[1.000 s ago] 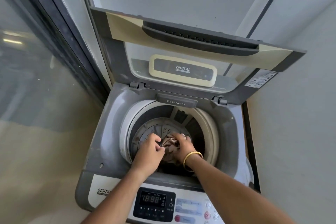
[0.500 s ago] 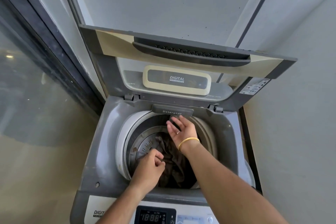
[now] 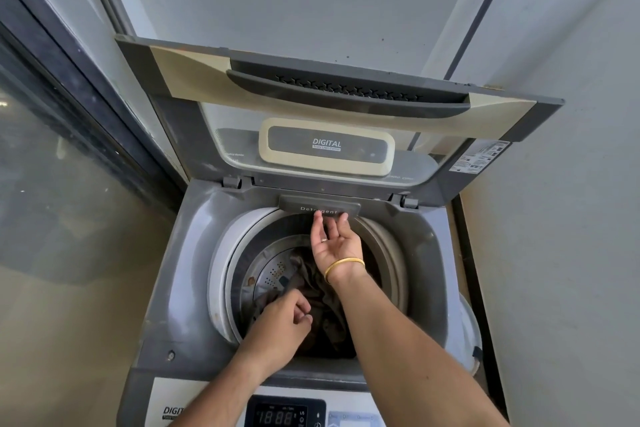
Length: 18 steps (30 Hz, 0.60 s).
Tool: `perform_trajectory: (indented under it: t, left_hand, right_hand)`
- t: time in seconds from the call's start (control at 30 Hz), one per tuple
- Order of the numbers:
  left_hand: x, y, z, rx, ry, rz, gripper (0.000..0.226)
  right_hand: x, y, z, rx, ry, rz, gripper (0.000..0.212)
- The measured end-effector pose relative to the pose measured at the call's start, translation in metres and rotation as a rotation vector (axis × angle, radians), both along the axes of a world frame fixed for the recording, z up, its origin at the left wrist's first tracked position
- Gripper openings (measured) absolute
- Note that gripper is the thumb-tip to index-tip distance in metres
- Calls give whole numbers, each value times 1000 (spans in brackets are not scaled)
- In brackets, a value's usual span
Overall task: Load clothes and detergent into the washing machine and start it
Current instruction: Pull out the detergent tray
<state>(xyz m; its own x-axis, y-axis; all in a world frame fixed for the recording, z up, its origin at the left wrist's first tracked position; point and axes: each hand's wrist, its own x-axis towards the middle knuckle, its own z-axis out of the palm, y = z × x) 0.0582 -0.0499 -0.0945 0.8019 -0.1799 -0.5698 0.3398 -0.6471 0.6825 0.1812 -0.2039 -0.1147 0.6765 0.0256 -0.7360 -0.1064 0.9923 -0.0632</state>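
A grey top-loading washing machine [image 3: 194, 253] stands with its lid [image 3: 332, 135] raised upright. Dark brown clothes [image 3: 322, 302] lie in the drum [image 3: 273, 274]. My right hand [image 3: 334, 241], palm up with a gold bangle on the wrist, reaches to the back rim, and its fingertips touch the underside of the grey drawer marked Detergent [image 3: 320, 207]. My left hand [image 3: 282, 326] hovers over the drum's front left, fingers loosely curled, with nothing clearly held. No detergent container is in view.
The control panel with a lit display [image 3: 282, 414] runs along the machine's front edge. A glass door with a dark frame [image 3: 69, 156] stands at the left. White walls close in behind and at the right, and a dark pipe [image 3: 478, 28] runs up the back wall.
Both hands let go of the clothes, which dropped into the drum. My right hand rose and moved back to the detergent drawer. My left hand stayed over the drum's front.
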Motion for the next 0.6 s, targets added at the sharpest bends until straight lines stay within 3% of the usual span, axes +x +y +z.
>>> perform_trajectory:
  t: [0.07,0.17,0.23,0.43,0.6]
  left_hand:
    - [1,-2,-1,-9,4,10,14]
    - [3,-3,-3,-9,-39,13,45]
    - [4,-2,-3,-33,-50,63,52]
    - [5,-2,5,-81,-46,134,46]
    - [5,1,6,-75,-16,130,27]
  right_hand:
    - [2,2,-3,21,-29,-19,50]
    - [3,4,-7,14,-63,-13,29]
    - [2,3,-9,12,-78,-5,23]
    - [4,3,-12,4,-81,8,13]
    - [3,0,-17,25,-85,17,9]
